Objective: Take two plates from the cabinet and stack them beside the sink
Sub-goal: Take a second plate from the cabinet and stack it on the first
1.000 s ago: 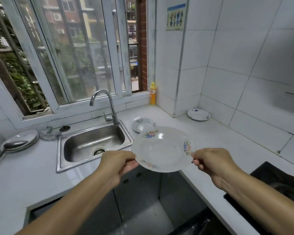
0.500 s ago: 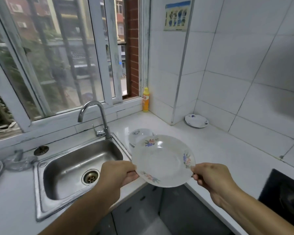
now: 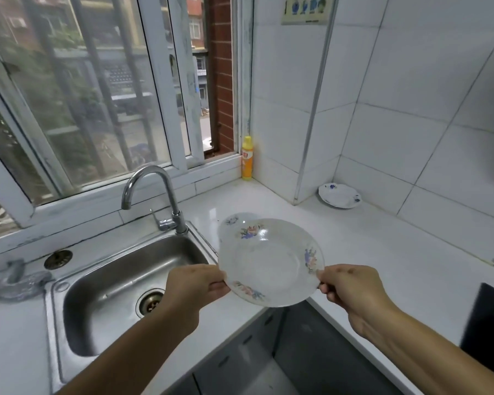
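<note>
I hold a white plate with flower prints in the air over the counter's front edge, just right of the steel sink. My left hand grips its left rim and my right hand pinches its right rim. The plate tilts a little toward me. Behind it, another flowered plate lies on the white counter beside the sink, mostly hidden by the held one.
A chrome tap stands behind the sink. A yellow bottle is in the window corner. A small blue-patterned dish sits by the tiled wall. A black hob is at the right. Grey cabinet fronts lie below.
The view has moved closer to the counter and swung right. The plate in both hands has come forward over the counter edge, nearer the plate lying beside the sink.
</note>
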Demonstrator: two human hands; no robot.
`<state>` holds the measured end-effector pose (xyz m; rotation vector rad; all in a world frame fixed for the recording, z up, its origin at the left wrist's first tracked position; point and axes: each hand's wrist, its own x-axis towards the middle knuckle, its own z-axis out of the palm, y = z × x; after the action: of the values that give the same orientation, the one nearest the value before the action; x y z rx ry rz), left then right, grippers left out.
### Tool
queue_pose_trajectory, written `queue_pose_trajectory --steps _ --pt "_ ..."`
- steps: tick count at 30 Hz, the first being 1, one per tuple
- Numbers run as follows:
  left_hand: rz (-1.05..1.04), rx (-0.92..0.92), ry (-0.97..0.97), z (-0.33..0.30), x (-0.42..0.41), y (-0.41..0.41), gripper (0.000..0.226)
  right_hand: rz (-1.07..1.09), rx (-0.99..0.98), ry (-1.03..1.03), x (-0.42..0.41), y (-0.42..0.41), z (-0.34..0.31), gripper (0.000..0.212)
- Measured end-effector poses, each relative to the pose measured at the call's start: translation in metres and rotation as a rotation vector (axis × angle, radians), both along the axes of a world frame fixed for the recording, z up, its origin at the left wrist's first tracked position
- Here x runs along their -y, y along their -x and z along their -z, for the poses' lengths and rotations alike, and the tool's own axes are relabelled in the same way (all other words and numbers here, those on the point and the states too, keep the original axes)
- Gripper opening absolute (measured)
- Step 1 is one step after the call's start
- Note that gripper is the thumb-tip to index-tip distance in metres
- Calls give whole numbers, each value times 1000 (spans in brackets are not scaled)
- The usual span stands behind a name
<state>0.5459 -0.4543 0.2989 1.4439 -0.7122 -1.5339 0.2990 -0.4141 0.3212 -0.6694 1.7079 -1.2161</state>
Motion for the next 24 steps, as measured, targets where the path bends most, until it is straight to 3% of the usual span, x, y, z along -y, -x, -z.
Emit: queue_pose_trajectory --steps 15,24 --pt "92 -11 46 62 145 -35 16 141 -58 -134 126 -49 57 6" --pt "44 47 -92 101 209 -37 3 143 -162 -165 195 -53 95 16"
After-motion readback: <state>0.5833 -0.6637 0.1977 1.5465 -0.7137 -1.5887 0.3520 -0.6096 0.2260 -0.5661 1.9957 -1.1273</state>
